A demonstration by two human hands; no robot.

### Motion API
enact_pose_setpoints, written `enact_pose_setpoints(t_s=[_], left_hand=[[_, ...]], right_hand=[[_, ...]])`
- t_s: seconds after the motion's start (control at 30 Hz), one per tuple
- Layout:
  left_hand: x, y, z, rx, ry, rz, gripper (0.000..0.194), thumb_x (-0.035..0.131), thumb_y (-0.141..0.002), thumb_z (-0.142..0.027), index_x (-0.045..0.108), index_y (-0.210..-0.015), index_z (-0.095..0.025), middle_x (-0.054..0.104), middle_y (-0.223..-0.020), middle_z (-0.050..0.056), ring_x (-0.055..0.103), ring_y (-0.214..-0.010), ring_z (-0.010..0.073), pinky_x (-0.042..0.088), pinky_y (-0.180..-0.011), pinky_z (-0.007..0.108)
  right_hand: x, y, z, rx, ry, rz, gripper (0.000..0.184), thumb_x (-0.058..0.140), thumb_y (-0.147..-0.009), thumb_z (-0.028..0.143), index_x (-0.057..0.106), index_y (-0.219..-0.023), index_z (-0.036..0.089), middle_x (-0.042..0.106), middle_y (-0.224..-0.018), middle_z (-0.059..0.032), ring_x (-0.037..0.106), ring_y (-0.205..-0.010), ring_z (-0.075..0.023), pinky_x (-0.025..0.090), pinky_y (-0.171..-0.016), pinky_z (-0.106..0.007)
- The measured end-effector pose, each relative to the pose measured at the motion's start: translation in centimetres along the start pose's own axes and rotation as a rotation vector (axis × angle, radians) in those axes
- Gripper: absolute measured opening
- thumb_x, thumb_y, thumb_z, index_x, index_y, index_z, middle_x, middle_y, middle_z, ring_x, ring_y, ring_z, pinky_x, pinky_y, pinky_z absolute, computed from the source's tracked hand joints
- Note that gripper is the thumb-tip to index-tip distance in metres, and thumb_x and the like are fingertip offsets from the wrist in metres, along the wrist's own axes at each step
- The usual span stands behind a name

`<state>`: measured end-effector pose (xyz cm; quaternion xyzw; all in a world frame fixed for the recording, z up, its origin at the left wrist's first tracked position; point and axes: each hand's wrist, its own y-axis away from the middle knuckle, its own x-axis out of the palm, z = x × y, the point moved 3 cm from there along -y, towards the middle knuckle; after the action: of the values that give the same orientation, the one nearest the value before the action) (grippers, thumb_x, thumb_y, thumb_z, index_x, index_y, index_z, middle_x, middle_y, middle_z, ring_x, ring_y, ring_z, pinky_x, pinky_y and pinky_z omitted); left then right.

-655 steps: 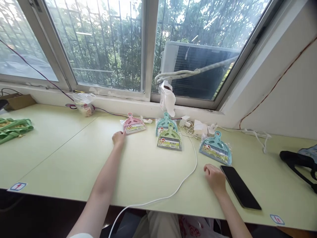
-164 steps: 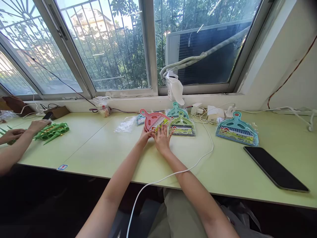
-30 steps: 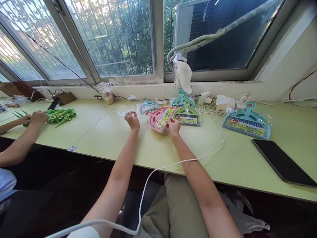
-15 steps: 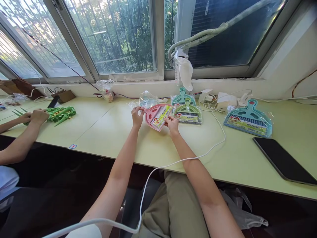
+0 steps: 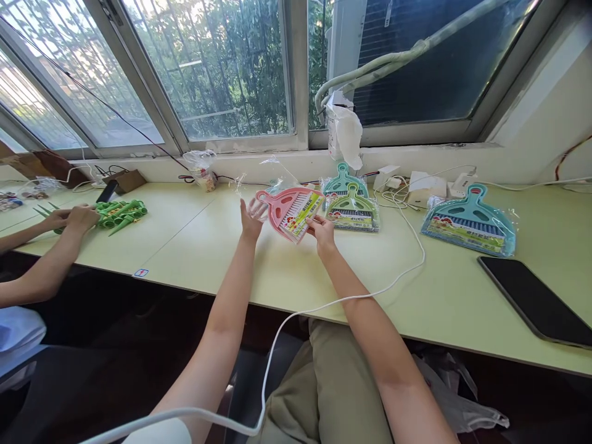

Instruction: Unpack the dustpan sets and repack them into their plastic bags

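Observation:
A pink dustpan and brush set (image 5: 287,213) with a printed label is held tilted above the table. My right hand (image 5: 322,233) pinches its lower right edge between thumb and fingers. My left hand (image 5: 251,221) is open, fingers spread, beside the handle end; whether its fingertips touch the set or its wrapping I cannot tell. Crinkled clear plastic (image 5: 276,184) shows behind the handle. Just right of the pink set lie a wrapped green dustpan set (image 5: 352,206) and, behind it, a teal dustpan set (image 5: 343,176).
Another wrapped teal dustpan set (image 5: 470,219) and a black phone (image 5: 536,299) lie at right. A white cable (image 5: 398,280) crosses my right forearm. Chargers (image 5: 425,188) line the wall. At left, a co-worker's hands (image 5: 81,219) handle green plastic pieces (image 5: 123,213).
My left hand has let go of the pink set's handle and its fingers have spread. My right hand keeps its hold. The view has shifted slightly.

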<state>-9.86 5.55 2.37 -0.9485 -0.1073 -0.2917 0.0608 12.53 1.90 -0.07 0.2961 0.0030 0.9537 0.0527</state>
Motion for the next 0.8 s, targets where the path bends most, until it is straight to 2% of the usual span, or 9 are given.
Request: enact_pose_setpoints(t_s=[0.1,0.2,0.3,0.4,0.5,0.57,0.63,0.8], left_hand=[[1.3,0.2,1.3,-0.036,-0.069,0.134,0.047,0.062,-0.085,-0.056,0.066,-0.114,-0.019,0.071,-0.101,0.007,0.068,-0.092,0.0194,0.053,-0.078,0.028],[2.5,0.4,2.8,-0.065,-0.142,0.182,0.028,0.066,-0.086,-0.039,0.07,-0.099,-0.014,0.073,-0.085,0.005,0.067,-0.078,0.0155,0.051,-0.071,0.025],[3.4,1.0,3.7,-0.079,-0.148,0.299,0.028,0.067,-0.086,-0.038,0.07,-0.1,-0.015,0.074,-0.089,0.004,0.068,-0.079,0.0156,0.052,-0.072,0.026],[4.0,1.8,4.0,-0.128,-0.171,0.444,0.035,0.073,-0.081,-0.036,0.068,-0.11,-0.016,0.074,-0.099,0.006,0.069,-0.088,0.0175,0.053,-0.082,0.029],[4.1,2.5,4.1,-0.199,-0.206,0.529,0.043,0.077,-0.077,-0.033,0.066,-0.115,-0.017,0.073,-0.097,0.006,0.069,-0.093,0.0193,0.052,-0.092,0.036],[4.0,2.6,4.0,-0.221,-0.214,0.517,0.041,0.076,-0.078,-0.036,0.066,-0.114,-0.018,0.073,-0.091,0.005,0.069,-0.094,0.0202,0.052,-0.095,0.038],[3.8,2.5,3.6,-0.207,-0.184,0.452,0.04,0.072,-0.081,-0.041,0.066,-0.114,-0.019,0.073,-0.09,0.005,0.068,-0.097,0.0211,0.052,-0.095,0.038],[2.9,1.7,2.7,-0.136,-0.056,0.273,0.044,0.061,-0.088,-0.049,0.063,-0.123,-0.021,0.072,-0.11,0.007,0.067,-0.107,0.022,0.054,-0.089,0.033]], right_hand=[[-0.1,0.0,-0.3,0.005,-0.013,-0.003,0.012,0.072,-0.071,0.009,0.07,-0.081,0.015,0.075,-0.08,-0.0026,0.07,-0.068,-0.014,0.064,-0.072,-0.031],[-0.5,-0.2,-0.4,0.008,-0.065,-0.062,0.01,0.069,-0.072,0.008,0.07,-0.08,0.015,0.075,-0.08,-0.0026,0.07,-0.072,-0.014,0.063,-0.075,-0.031],[-1.2,-0.5,-0.1,-0.005,-0.102,-0.132,0.011,0.069,-0.072,0.007,0.07,-0.079,0.015,0.074,-0.08,-0.0023,0.07,-0.076,-0.0145,0.063,-0.078,-0.03],[-1.6,-0.8,0.4,-0.032,-0.099,-0.155,0.011,0.071,-0.07,0.009,0.069,-0.079,0.015,0.074,-0.081,-0.0024,0.07,-0.079,-0.0151,0.062,-0.079,-0.031],[-1.7,-0.9,0.8,-0.057,-0.081,-0.144,0.011,0.071,-0.071,0.01,0.068,-0.08,0.015,0.074,-0.083,-0.0025,0.07,-0.078,-0.0142,0.062,-0.079,-0.031],[-1.6,-0.8,0.9,-0.067,-0.072,-0.137,0.011,0.07,-0.071,0.01,0.068,-0.081,0.015,0.074,-0.084,-0.0026,0.069,-0.077,-0.0136,0.062,-0.078,-0.03],[-1.5,-0.7,0.9,-0.074,-0.059,-0.129,0.011,0.069,-0.072,0.01,0.068,-0.081,0.015,0.074,-0.085,-0.0026,0.069,-0.077,-0.0139,0.062,-0.077,-0.03],[-1.1,-0.3,0.9,-0.074,0.01,-0.061,0.013,0.072,-0.07,0.012,0.069,-0.082,0.016,0.075,-0.084,-0.0031,0.07,-0.078,-0.016,0.063,-0.078,-0.034]])
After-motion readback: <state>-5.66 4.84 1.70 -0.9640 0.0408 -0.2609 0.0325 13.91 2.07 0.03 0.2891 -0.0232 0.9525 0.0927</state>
